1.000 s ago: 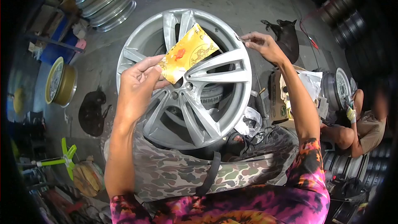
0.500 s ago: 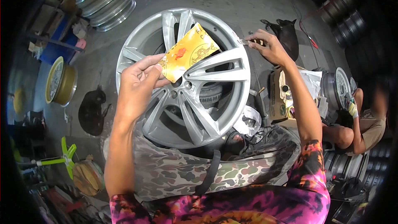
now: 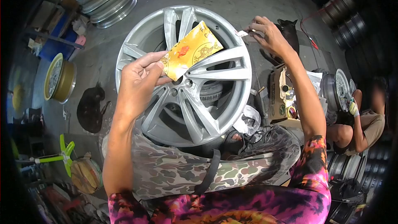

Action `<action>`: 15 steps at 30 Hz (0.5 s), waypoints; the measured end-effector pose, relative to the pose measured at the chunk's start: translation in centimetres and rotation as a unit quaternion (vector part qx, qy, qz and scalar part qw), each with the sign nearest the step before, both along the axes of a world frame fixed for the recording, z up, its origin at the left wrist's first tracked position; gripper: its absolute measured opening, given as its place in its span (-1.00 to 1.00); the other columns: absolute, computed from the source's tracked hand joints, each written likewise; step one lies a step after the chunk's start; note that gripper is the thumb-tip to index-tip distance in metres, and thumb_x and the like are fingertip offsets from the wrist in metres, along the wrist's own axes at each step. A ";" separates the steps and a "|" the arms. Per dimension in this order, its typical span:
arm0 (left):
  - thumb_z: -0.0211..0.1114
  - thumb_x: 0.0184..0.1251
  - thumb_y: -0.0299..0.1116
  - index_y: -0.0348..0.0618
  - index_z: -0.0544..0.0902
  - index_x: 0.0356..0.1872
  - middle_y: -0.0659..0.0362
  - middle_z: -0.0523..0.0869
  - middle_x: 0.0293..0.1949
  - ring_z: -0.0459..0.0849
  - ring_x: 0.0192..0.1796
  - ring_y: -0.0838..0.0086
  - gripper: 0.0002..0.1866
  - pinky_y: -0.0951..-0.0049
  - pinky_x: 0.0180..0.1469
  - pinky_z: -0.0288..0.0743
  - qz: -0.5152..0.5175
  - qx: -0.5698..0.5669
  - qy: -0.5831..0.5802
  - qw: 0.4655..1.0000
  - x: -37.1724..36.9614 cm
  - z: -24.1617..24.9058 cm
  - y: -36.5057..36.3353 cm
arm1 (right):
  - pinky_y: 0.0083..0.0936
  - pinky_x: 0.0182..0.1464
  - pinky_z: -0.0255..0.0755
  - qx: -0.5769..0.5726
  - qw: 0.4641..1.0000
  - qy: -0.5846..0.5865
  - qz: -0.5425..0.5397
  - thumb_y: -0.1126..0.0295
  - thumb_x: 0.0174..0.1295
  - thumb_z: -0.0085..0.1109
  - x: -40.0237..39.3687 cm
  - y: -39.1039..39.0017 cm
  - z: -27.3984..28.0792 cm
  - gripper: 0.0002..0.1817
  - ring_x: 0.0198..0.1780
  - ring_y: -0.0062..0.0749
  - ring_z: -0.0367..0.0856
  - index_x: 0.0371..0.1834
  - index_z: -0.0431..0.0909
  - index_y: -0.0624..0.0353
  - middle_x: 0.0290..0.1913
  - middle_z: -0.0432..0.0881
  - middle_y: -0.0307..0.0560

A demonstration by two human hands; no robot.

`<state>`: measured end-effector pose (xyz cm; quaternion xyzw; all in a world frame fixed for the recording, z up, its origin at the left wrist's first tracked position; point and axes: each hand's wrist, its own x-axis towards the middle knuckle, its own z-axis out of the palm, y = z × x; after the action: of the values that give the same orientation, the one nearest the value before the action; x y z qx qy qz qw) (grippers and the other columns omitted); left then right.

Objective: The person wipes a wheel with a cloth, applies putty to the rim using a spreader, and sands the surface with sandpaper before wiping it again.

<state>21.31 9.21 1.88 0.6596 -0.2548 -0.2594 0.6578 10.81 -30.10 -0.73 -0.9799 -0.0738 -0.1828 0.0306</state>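
My left hand (image 3: 143,74) pinches a yellow printed card (image 3: 194,52) by its lower left corner, thumb on top. A red-orange dab and pale smears lie on the card, which is held over the hub and spokes of a silver alloy wheel (image 3: 222,74). At the wheel's upper right edge, my right hand (image 3: 268,37) is closed on a small flat spreader (image 3: 242,33). The spreader's whitish tip points left toward the rim; its other end is hidden in my fingers. The wheel lies face up in front of my knees, with part of a tyre (image 3: 210,92) showing beneath its spokes.
A cardboard box (image 3: 277,95) of supplies and a white plastic bag (image 3: 250,120) lie right of the wheel. Beyond sits another person (image 3: 369,130) with a wheel. Black dogs lie at left (image 3: 90,110) and upper right (image 3: 290,33). Stacked rims (image 3: 107,2) stand upper left.
My right hand has moved slightly up and right, and the spreader has turned so more of its whitish tip shows. The card stays in my left hand, almost unmoved.
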 end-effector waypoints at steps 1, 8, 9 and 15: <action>0.08 0.53 -0.49 -0.46 0.55 0.20 0.04 0.76 -0.07 0.77 -0.05 0.48 -0.66 0.46 0.05 0.70 0.000 0.000 0.000 1.000 0.1 -0.2 0.0 | -0.15 0.02 0.41 0.000 1.000 0.000 0.000 0.49 0.13 0.29 0.5 -0.2 0.1 -0.74 -0.05 0.03 0.47 -0.08 0.63 0.18 -0.12 0.52 0.03; 0.08 0.53 -0.49 -0.46 0.55 0.20 0.04 0.76 -0.07 0.77 -0.05 0.48 -0.66 0.46 0.05 0.70 0.002 0.002 -0.006 1.000 0.3 -0.6 0.2 | -0.14 0.07 0.42 -0.010 1.000 0.020 0.004 0.58 0.10 0.28 1.7 -0.1 1.3 -0.67 -0.01 0.05 0.51 -0.01 0.66 0.19 -0.10 0.54 0.07; 0.08 0.53 -0.49 -0.46 0.55 0.21 0.03 0.76 -0.07 0.77 -0.05 0.48 -0.66 0.46 0.05 0.70 0.002 0.002 -0.006 1.000 0.4 -0.7 0.2 | -0.14 0.07 0.42 -0.008 0.999 0.042 0.008 0.58 0.10 0.29 1.6 0.0 1.4 -0.66 -0.01 0.04 0.51 -0.01 0.67 0.18 -0.12 0.53 0.06; 0.08 0.53 -0.49 -0.47 0.54 0.21 0.03 0.76 -0.06 0.76 -0.03 0.46 -0.66 0.43 0.07 0.70 -0.001 0.001 0.002 1.000 0.2 -0.6 0.3 | -0.10 0.07 0.43 0.010 0.998 0.065 -0.001 0.50 0.12 0.31 -2.0 0.8 1.1 -0.74 0.00 0.10 0.53 -0.09 0.63 0.22 -0.12 0.55 0.10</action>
<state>21.53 9.47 1.26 0.6594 -0.2539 -0.2614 0.6576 8.86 -29.30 0.32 -0.9895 -0.0687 -0.1192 0.0451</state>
